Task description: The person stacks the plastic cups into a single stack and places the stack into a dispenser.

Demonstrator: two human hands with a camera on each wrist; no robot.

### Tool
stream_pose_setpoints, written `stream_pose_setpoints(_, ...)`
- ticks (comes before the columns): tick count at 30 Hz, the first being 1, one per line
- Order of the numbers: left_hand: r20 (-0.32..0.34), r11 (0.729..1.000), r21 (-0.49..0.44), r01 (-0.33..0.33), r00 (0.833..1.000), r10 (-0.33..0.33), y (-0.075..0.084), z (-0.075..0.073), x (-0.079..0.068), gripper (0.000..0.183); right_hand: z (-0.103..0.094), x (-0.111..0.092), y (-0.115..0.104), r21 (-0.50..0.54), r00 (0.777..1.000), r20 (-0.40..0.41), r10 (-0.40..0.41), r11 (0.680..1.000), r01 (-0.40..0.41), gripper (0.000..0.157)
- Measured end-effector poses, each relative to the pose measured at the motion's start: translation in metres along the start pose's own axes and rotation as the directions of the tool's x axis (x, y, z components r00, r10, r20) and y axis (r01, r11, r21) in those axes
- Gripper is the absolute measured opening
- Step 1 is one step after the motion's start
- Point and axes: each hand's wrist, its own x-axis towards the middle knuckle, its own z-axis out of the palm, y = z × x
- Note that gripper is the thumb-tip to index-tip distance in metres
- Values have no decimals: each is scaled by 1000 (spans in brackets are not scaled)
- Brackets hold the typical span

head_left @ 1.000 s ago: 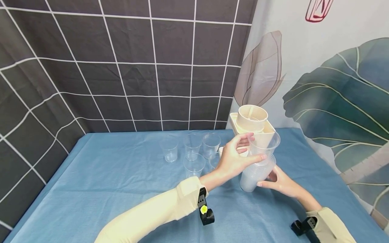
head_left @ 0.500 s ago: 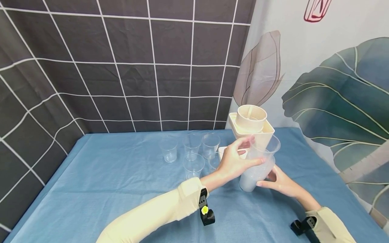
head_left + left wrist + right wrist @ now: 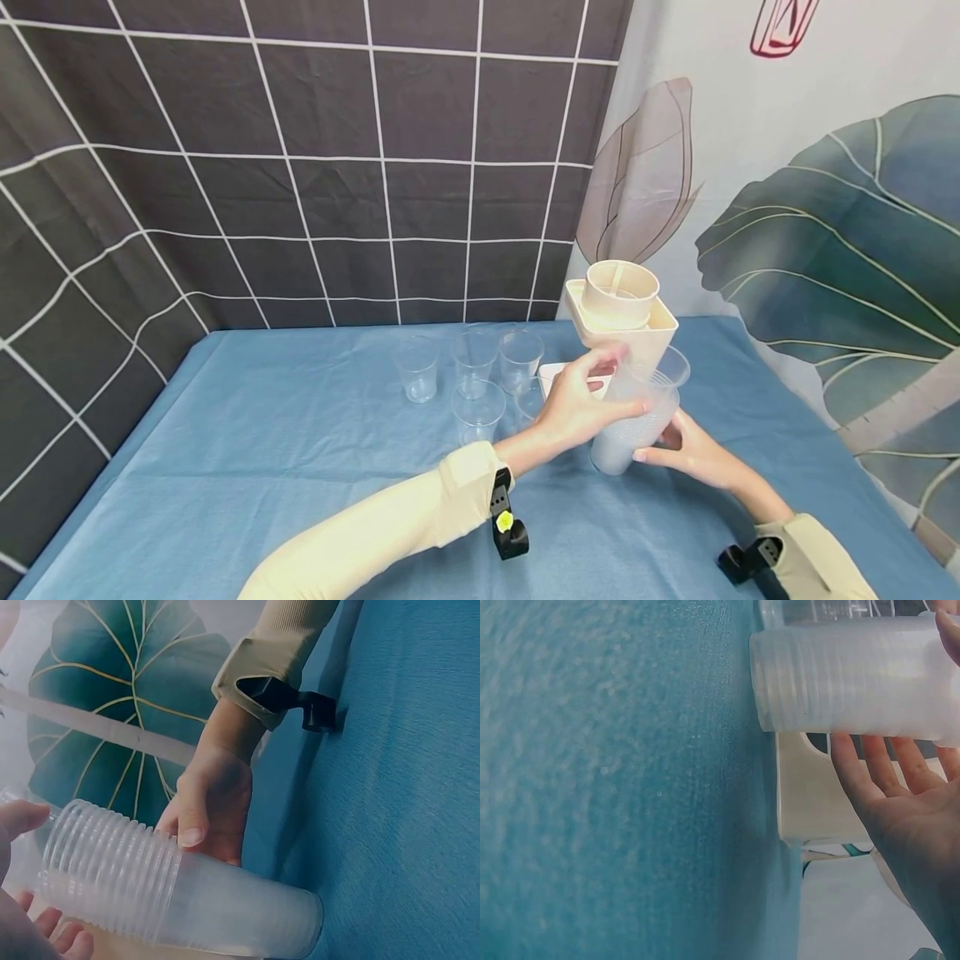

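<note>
A tall stack of clear plastic cups stands nearly upright on the blue cloth, tilted slightly. My right hand holds it from the right side, thumb in front and fingers round behind. At the stack's top, my left hand grips a single clear cup between thumb and fingers, its lower part sunk into the stack's mouth. The ribbed rims of the nested cups show in the left wrist view. Fingers of the right hand lie against the stack's side in the right wrist view.
Just behind the stack stands a cream-coloured holder with a round open tube on top. Several single clear cups stand upright left of it, near the left forearm. Blue cloth covers the table; patterned curtains hang behind.
My left hand has come down a little, and the single cup has sunk deeper into the stack. The right hand stays on the stack, almost unmoved.
</note>
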Motion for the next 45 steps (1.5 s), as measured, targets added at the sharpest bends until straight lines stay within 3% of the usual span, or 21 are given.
stream_pose_setpoints(10, 33, 1000, 14, -23, 999, 22, -6, 2, 0, 64, 0, 0, 1, 7, 1000, 2, 3, 1000, -3, 81)
stream_pose_setpoints(45, 31, 999, -35, -36, 999, 38, -9, 3, -1, 67, 0, -1, 3, -5, 1000, 4, 4, 1000, -4, 82)
